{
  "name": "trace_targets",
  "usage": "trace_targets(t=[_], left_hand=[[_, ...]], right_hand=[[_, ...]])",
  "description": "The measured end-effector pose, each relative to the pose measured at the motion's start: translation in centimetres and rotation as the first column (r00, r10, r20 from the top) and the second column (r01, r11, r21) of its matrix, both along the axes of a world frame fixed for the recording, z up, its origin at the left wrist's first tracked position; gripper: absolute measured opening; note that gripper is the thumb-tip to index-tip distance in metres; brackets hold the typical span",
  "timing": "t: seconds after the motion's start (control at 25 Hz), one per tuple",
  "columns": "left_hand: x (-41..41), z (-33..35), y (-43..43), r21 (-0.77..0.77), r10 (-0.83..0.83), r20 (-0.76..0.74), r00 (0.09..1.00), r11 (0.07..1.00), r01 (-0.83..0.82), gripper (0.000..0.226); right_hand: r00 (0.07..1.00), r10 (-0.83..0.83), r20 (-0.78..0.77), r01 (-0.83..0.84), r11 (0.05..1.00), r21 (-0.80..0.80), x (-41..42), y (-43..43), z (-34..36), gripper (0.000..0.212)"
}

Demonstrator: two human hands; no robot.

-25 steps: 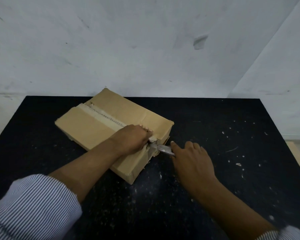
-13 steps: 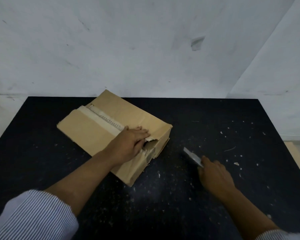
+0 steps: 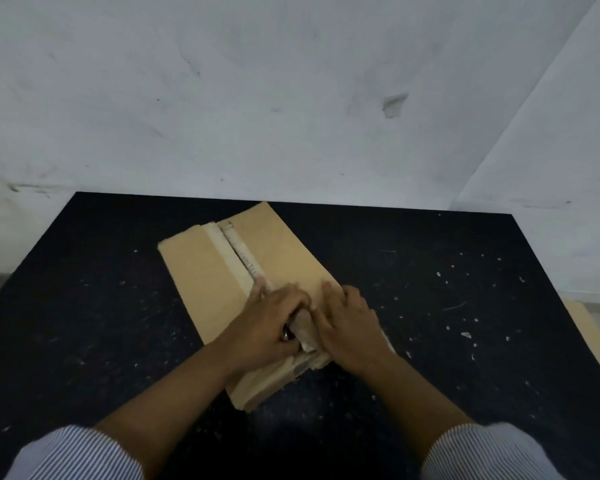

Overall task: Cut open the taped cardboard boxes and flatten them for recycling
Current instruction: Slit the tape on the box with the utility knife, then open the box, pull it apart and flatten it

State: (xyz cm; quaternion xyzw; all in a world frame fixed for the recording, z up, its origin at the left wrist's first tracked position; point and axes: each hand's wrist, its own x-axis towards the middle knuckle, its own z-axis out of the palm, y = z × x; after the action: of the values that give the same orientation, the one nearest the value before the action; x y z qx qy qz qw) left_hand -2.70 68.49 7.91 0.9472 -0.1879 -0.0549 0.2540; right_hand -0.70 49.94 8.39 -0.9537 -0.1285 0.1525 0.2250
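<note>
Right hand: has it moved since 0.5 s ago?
Yes. The right hand went left across the black table, from bare tabletop onto the near end of the cardboard box, beside the left hand.
</note>
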Motion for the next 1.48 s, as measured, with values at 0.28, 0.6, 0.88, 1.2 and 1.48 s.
trace_targets(t=[0.28,0.6,0.88,1.2,1.48], left_hand=[[-2.7,0.0,1.6,0.149,0.599,-0.251,0.76,0.8,-0.581,0.134],[-1.5,3.6,8.5,-0.451,0.233,-0.434,0.87,0.78,-0.434,0.106],[-1.1,6.1,12.2,-0.549,0.29,-0.377,0.879,0.695,-0.465,0.081],[-1.4,6.2,17.9,-0.014,0.595,-0.018,0.803,0.803,-0.596,0.097],[-0.7,0.5,15.4,0.316,0.602,-0.165,0.781,0.782,-0.537,0.08]], right_hand=[[0.991,-0.132,-0.011,0.125,0.96,-0.251,-2.7,3.5,-0.7,0.104],[0.961,-0.251,-0.113,0.21,0.935,-0.286,-2.2,6.4,1.2,0.128],[0.923,-0.348,-0.167,0.377,0.904,0.202,0.3,5.6,5.1,0.029],[0.85,-0.482,-0.214,0.527,0.775,0.349,-0.8,-1.5,7.4,0.044],[0.901,-0.428,0.065,0.433,0.888,-0.155,-0.9,-0.6,3.4,0.058]])
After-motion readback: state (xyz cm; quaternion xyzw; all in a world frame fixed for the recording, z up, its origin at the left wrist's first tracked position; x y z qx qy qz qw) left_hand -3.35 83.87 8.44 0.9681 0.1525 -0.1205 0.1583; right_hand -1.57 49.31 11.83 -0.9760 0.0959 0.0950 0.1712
